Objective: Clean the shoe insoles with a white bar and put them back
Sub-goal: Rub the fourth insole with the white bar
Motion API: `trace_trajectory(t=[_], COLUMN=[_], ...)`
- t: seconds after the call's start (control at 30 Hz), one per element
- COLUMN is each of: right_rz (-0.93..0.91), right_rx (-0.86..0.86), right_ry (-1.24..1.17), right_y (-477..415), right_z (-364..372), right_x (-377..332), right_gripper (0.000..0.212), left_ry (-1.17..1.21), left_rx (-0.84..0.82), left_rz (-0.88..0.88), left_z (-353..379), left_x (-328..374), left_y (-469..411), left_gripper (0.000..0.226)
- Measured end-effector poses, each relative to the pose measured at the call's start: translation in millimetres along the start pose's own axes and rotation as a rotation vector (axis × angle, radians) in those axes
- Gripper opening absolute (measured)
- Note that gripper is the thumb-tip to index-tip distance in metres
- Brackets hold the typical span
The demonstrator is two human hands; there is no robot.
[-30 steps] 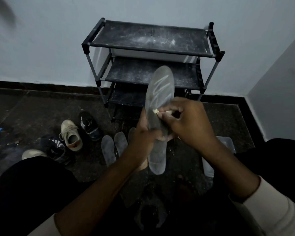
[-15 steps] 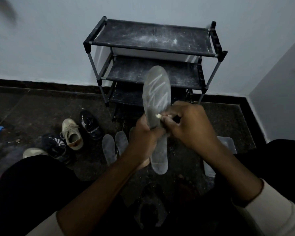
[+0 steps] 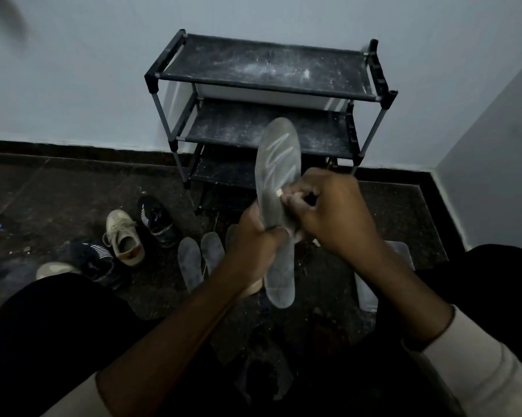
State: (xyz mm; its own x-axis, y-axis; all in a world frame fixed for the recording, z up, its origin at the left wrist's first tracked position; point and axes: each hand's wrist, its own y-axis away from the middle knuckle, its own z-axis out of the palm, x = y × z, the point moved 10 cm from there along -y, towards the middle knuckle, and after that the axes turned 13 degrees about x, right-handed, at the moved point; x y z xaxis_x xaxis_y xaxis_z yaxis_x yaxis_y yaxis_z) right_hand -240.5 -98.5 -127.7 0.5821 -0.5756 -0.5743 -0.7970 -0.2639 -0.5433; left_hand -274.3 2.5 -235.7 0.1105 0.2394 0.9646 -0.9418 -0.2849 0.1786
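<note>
My left hand (image 3: pixel 258 236) grips a grey insole (image 3: pixel 278 158) round its middle and holds it upright in front of the rack. White zigzag streaks mark its upper half. My right hand (image 3: pixel 332 212) pinches a small white bar (image 3: pixel 279 193), whose tip touches the insole's right edge just below the streaks. Two more grey insoles (image 3: pixel 190 263) lie side by side on the dark floor, with a third mostly hidden behind my left hand.
A black three-tier shoe rack (image 3: pixel 265 70), dusted white, stands against the wall. A beige sneaker (image 3: pixel 124 236) and two dark striped shoes (image 3: pixel 157 219) lie on the floor at left. A clear plastic container (image 3: pixel 398 254) sits under my right forearm. My knees frame both sides.
The right hand has carried the white bar down the insole and slightly left, lengthening the white streaks. The left hand keeps its hold on the insole.
</note>
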Motion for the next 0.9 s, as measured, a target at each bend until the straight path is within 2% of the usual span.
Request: trace_trajectory(t=[0.1,0.27,0.43,0.6,0.77,0.9], right_rz=[-0.025,0.020,0.001,0.038,0.002,0.041], right_rx=[-0.106,0.068,-0.069,0.080,-0.040,0.078], right_ry=[0.004,0.024,-0.016,0.011,-0.034,0.015], right_y=[14,-10,10,-12,5,-15], right_z=[7,-14,2,-16,-3,-21], right_x=[-7,8,-4,10,-2,14], right_gripper=[0.009,0.008,0.010,0.007,0.009,0.009], left_ry=[-0.002,0.190,0.119,0.208,0.140,0.216], left_rx=[0.034,-0.125,-0.034,-0.124,-0.050,-0.150], left_rz=[0.033,-0.035,-0.002,-0.036,-0.028,-0.038], left_z=[-6,15,5,17,6,21], left_x=[5,6,10,10,7,14], left_y=[-1,10,7,12,7,18], left_gripper=[0.049,0.062,0.051,0.061,0.056,0.059])
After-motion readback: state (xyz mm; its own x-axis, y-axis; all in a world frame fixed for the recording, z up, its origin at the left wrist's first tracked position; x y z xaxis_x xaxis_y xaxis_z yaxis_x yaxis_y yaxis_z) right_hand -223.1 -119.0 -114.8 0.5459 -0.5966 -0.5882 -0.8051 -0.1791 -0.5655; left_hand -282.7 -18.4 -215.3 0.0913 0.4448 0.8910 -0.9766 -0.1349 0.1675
